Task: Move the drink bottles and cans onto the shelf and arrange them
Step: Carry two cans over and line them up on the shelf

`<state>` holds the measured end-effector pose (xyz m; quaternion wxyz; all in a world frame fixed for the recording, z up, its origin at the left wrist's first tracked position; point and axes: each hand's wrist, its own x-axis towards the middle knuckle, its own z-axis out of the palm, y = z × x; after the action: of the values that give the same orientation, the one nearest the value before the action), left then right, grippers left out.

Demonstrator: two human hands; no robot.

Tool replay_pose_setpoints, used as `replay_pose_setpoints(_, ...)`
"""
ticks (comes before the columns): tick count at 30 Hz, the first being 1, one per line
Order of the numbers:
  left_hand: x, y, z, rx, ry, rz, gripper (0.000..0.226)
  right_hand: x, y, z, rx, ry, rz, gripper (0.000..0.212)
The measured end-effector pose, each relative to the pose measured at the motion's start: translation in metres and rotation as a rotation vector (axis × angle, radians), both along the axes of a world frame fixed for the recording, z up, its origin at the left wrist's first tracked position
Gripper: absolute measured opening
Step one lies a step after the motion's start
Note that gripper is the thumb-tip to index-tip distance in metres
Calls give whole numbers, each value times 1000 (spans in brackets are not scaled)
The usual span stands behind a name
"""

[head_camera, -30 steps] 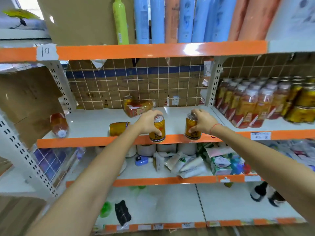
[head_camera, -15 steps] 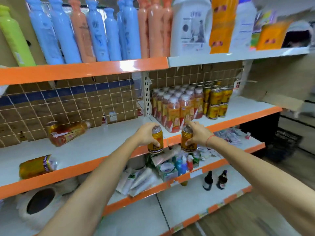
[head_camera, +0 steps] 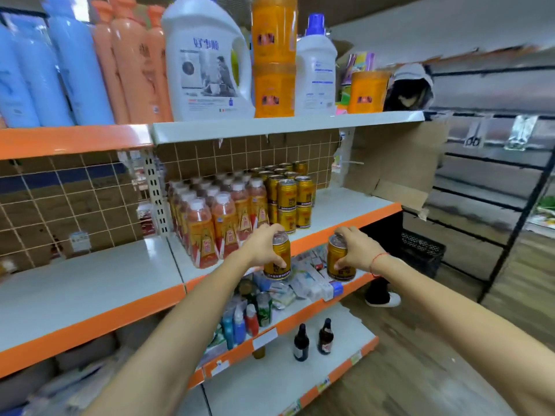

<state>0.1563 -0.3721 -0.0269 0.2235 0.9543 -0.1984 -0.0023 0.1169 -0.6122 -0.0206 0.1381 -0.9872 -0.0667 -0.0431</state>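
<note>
My left hand (head_camera: 262, 246) grips a gold drink can (head_camera: 277, 264) upright, in the air just in front of the orange edge of the middle shelf (head_camera: 345, 219). My right hand (head_camera: 356, 250) holds a second gold can (head_camera: 339, 262) to its right, at the same height. On that shelf stand rows of orange-labelled drink bottles (head_camera: 222, 217) with white caps, and to their right gold cans (head_camera: 289, 195) stacked two high. The shelf's white surface to the right of the stacked cans is bare.
Detergent jugs (head_camera: 207, 61) and tall blue and orange bottles fill the top shelf. The lower shelf holds small packets and bottles (head_camera: 288, 286). Two dark bottles (head_camera: 312, 340) stand on the bottom shelf. A cardboard sheet (head_camera: 393, 163) leans at the bay's right end; a black crate (head_camera: 420, 253) sits beyond.
My view has swung right from the left bay to the stocked right bay. Both hands have carried their cans rightward, away from the left shelf's edge.
</note>
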Motion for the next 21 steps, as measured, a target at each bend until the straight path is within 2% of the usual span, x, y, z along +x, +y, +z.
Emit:
replay_pose_setpoints(13, 67, -123, -3, 60, -42, -5, 89, 53, -108, -10, 100, -5, -127, 93)
replay_pose_setpoints(21, 130, -174, 10, 70, -55, -28, 90, 123, -149, 1, 98, -13, -99, 93)
